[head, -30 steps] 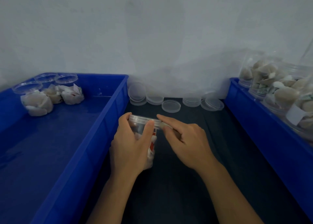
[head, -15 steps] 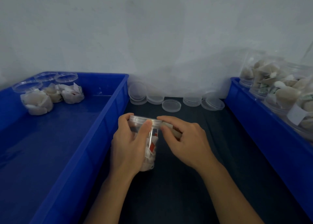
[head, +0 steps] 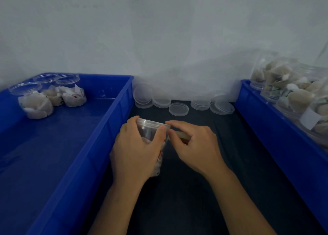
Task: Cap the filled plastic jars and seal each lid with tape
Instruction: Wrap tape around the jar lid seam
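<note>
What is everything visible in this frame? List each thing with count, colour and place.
held jar: one, clear, lidded, centre of mat
tape roll: one, tan, in right hand beside the jar's lid
jars in left bin: three, clear, filled, far corner
left bin: one, blue
right bin: one, blue, full of filled jars
loose lids: several stacks, clear, along the wall
mat: one, dark, between bins
left hand: grips the held jar
right hand: holds the tape roll
</note>
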`<state>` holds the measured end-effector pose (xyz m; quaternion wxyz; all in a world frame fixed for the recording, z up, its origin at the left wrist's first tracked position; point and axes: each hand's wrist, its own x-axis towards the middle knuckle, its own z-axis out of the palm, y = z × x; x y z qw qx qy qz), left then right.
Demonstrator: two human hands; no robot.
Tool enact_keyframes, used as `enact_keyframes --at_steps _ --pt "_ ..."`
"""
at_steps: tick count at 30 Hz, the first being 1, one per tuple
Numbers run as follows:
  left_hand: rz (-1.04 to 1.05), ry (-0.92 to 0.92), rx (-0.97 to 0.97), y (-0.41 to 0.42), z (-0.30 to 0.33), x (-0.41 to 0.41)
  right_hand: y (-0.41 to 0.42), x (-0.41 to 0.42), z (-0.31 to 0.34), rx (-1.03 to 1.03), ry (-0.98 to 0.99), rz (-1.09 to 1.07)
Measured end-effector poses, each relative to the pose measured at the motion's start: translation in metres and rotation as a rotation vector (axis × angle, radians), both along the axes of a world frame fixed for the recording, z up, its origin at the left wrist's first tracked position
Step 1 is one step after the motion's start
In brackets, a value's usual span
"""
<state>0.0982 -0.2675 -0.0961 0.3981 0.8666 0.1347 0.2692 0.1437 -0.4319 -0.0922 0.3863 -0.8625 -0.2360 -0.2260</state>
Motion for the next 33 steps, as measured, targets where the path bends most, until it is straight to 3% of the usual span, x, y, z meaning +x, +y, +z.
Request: enact_keyframes --at_steps 5,16,33 --pt "-0.053 0.034 -0.141 0.002 -0.003 0.005 0.004 -0.001 0.0 -0.057 -0.097 -0.027" --pt "-0.075 0.006 -0.156 0.001 0.0 0.003 0.001 -0.004 0.002 -0.161 -0.188 -0.05" --pt "-0.127 0.002 -0.334 0.004 0.0 0.005 0.002 -0.002 0.001 -0.276 -0.208 -0.058"
